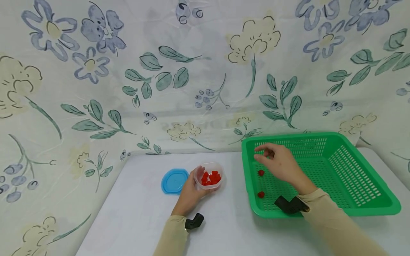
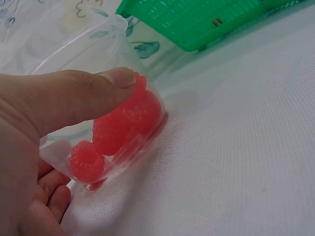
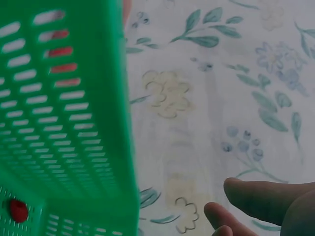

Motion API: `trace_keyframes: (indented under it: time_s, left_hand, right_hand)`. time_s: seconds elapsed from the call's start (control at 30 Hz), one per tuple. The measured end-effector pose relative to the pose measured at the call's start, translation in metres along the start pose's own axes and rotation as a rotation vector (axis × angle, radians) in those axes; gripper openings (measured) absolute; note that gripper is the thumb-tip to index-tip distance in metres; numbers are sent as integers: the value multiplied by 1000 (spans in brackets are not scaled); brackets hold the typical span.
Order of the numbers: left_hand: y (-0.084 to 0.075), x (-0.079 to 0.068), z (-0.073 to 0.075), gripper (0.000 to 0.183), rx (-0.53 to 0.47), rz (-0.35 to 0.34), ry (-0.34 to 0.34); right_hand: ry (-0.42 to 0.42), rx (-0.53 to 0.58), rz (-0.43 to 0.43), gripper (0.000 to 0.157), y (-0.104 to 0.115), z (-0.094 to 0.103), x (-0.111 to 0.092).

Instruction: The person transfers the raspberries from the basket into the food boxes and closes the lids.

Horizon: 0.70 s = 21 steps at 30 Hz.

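Observation:
My left hand holds a clear plastic tub on the white table, with the thumb across its side in the left wrist view. Several red raspberries lie in the bottom of the tub. Over the left part of a green basket, my right hand hovers with loosely bent fingers. Nothing shows between its thumb and fingers in the right wrist view. Below that hand, one raspberry lies on the basket floor, and another raspberry sits nearer the front.
A blue lid lies on the table just left of the tub. Behind the table hangs a white cloth printed with flowers and leaves. The basket's slotted wall rises between its inside and the tub.

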State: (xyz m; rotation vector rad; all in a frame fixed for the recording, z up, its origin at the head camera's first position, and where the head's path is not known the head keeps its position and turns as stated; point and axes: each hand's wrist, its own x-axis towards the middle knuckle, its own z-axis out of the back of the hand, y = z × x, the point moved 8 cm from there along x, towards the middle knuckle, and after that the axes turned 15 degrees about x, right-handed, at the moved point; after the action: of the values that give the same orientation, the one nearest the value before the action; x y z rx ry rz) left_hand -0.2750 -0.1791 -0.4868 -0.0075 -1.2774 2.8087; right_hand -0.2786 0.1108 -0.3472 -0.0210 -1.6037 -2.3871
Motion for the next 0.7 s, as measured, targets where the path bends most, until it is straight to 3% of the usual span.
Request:
trace_keyframes:
  time_s: [0.3,0.7]
  left_hand:
    - [0,1,-1,96,10,11,-1]
    - [0,1,-1,95,-1,-1,-3]
  right_hand:
    - [52,-23,-40,31,-23,11,15]
    - [185,-83,-99,35,-57,12,32]
